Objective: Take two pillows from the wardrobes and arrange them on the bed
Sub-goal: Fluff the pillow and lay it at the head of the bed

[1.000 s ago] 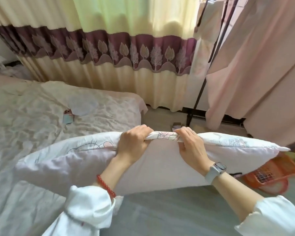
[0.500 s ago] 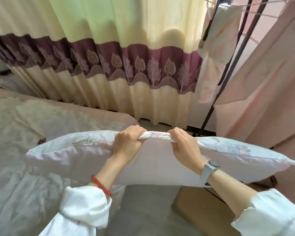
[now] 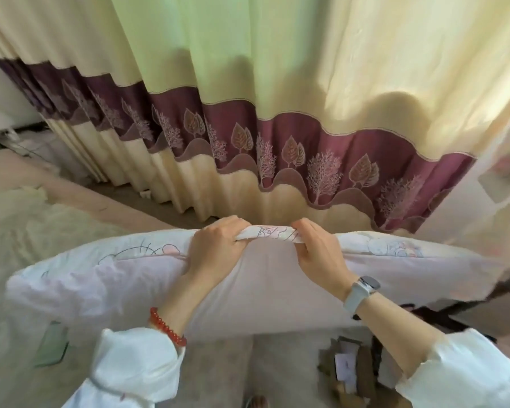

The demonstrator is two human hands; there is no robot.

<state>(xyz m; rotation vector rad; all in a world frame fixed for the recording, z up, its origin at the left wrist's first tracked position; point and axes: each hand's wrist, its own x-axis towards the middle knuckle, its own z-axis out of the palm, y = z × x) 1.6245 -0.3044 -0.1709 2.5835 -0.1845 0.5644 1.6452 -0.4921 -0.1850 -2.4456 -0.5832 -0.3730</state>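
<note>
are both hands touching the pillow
Touching. The head view shows the left hand and right hand each with fingers curled round the bunched top edge of the pillow, no gap at either grip.

One head cam only, wide-angle, looking fwd and down from close above the pillow (image 3: 136, 278), facing the curtain (image 3: 248, 83), w/ the bed (image 3: 36, 225) at frame left.
</note>
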